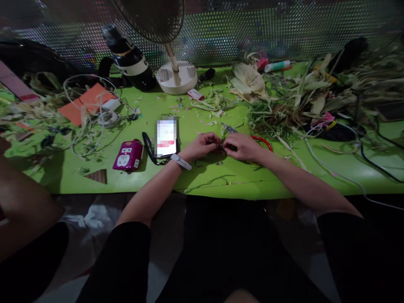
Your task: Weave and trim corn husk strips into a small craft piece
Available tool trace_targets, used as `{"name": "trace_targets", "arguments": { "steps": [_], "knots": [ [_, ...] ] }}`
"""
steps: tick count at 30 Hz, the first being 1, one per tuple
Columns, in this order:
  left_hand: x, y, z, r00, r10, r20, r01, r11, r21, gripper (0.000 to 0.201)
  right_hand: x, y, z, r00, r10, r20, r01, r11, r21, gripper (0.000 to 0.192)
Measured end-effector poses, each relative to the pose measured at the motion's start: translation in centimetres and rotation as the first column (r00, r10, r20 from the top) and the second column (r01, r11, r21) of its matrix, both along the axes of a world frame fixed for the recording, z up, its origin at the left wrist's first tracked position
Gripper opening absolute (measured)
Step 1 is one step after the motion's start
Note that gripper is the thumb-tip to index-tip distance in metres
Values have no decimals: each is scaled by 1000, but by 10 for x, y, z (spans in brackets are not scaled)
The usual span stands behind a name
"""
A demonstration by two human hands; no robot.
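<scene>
Your left hand [202,145] and right hand [241,146] meet at the middle of the green table [221,181], fingers curled narrow, pinching a small dark piece [223,147] between them; what it is cannot be told. Scissors [229,129] with red handles lie just far of your right hand. A phone [166,137] rests just left of your left hand, a magenta power strip [128,155] further left. Dried husks [284,97] pile at far right. A fan base [176,78] stands far centre
</scene>
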State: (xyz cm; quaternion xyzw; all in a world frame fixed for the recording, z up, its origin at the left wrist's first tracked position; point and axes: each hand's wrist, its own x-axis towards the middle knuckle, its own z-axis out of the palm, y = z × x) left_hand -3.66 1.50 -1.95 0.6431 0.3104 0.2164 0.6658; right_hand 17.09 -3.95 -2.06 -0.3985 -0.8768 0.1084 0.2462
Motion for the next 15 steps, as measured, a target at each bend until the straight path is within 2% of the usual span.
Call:
{"name": "trace_targets", "arguments": {
  "steps": [8, 15],
  "knots": [
    [2, -2, 5, 999, 37, -23, -38, 999, -31, 10, -2, -2, 4, 997, 23, 71, -24, 1000, 5, 12],
    [2, -4, 11, 999, 1, -53, -4, 999, -54, 21, -4, -4, 5, 998, 20, 61, -20, 1000, 0, 10]
  ]
}}
